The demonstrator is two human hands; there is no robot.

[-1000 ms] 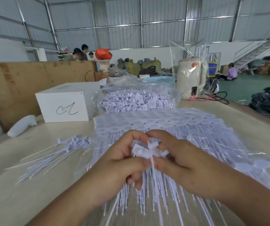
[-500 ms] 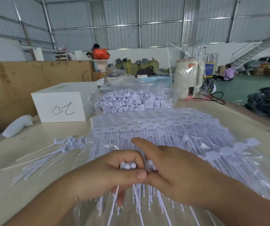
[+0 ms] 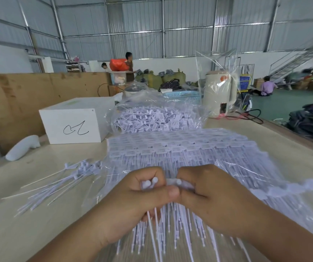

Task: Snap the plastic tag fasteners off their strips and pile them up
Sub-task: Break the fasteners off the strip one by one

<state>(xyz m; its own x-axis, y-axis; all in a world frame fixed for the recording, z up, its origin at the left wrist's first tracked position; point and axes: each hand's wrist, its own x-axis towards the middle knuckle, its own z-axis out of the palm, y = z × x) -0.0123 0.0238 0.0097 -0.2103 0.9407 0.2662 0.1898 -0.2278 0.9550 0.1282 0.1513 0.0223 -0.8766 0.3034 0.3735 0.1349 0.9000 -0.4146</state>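
our left hand (image 3: 133,197) and right hand (image 3: 214,201) clench perhaps three fasteners (image 3: 150,183); one loose pile (image 3: 61,184) lies left of them, a white box (image 3: 74,123) beyond.

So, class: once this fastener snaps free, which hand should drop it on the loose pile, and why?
Probably the left hand: the loose pile lies on the table on its side, while the right hand sits over the bagged strips.

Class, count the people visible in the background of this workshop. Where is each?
3: two behind the board by the orange bag, one sitting on the floor, far right. Others may be hidden.
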